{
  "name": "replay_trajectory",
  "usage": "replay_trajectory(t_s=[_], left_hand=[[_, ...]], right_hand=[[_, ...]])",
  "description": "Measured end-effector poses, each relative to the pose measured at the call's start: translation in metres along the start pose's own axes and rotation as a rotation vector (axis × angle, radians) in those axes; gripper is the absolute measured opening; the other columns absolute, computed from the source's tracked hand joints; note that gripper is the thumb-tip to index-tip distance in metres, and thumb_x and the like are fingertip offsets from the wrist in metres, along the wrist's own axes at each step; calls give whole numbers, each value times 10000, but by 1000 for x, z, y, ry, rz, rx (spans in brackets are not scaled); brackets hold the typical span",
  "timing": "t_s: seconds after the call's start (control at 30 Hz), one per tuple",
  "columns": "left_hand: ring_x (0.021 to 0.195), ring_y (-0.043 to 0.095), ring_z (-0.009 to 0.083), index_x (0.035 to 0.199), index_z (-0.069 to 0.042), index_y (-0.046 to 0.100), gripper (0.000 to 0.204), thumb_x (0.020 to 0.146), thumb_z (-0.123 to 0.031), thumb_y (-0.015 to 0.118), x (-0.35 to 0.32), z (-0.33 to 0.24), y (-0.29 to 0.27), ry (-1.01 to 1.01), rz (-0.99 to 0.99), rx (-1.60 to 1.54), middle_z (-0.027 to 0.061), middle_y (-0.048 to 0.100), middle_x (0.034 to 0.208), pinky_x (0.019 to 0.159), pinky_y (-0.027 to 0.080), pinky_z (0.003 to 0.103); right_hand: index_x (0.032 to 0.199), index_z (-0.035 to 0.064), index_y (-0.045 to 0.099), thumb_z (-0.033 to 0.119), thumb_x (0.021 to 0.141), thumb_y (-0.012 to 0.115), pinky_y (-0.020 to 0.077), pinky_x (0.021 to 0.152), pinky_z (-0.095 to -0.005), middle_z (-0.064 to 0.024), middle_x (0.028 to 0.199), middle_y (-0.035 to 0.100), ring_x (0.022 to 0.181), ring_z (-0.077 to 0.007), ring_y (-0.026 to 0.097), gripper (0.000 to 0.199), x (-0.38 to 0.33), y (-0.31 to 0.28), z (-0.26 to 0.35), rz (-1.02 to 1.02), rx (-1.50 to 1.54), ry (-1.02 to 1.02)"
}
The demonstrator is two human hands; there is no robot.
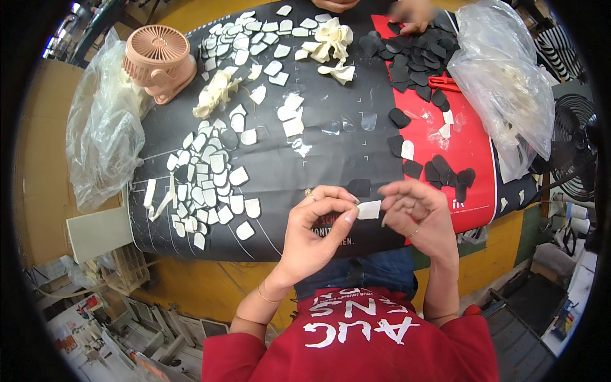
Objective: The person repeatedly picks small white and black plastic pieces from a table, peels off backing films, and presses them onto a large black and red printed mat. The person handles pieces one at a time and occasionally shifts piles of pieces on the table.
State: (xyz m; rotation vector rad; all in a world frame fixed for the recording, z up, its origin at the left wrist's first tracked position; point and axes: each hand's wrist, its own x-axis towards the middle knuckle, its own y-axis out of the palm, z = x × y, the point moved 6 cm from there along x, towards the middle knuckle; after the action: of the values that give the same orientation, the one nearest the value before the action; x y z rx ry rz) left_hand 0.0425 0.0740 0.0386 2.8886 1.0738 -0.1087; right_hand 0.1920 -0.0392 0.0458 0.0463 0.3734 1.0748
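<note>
L fingers (342,223) pinch wht patch (370,210); R fingers (405,188) near it, blk pc (360,187) beyond.

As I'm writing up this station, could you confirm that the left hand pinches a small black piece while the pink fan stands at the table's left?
Not quite: in the head view, the small piece in the left hand is white, not black; the pink fan stands at the left of the table.
</note>
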Motion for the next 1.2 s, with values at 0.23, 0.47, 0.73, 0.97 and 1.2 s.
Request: replay_trajectory(t_s=[0.23,0.47,0.73,0.97,1.2], left_hand=[[1030,602,272,968,-37,736,132,837,-48,727,-2,-3,5,286,-77,529,106,664,1091,945,433,369],[1131,554,292,1121,-106,720,323,804,-136,769,-5,11,6,393,-56,996,82,600,1254,979,394,448],[1128,556,282,1146,-78,704,352,802,-123,765,-6,16,9,413,-27,1025,94,586,1260,952,416,436],[1123,558,283,1145,-64,701,362,792,-114,767,-6,17,10,434,-26,1033,94,586,1256,938,424,430],[1132,555,277,1140,-56,702,357,793,-115,765,-6,18,11,436,-16,1033,97,586,1257,939,424,431]], right_hand=[[1066,-57,676,44,936,694,554,724,-231,-83,967,724,812,-106,684,166,1,1,-28,-29,-58,160],[1062,-73,669,48,958,661,533,644,-219,-73,894,716,726,-81,654,160,15,5,-24,-178,-368,147],[1017,-65,694,80,947,685,507,593,-204,-43,805,703,676,-54,632,162,28,11,-27,-143,-484,188],[1003,-57,703,80,939,692,477,576,-190,-28,769,687,664,-47,618,152,32,12,-26,-166,-522,228],[998,-58,701,82,936,693,478,579,-195,-33,767,688,662,-53,620,154,33,13,-25,-167,-528,217]])
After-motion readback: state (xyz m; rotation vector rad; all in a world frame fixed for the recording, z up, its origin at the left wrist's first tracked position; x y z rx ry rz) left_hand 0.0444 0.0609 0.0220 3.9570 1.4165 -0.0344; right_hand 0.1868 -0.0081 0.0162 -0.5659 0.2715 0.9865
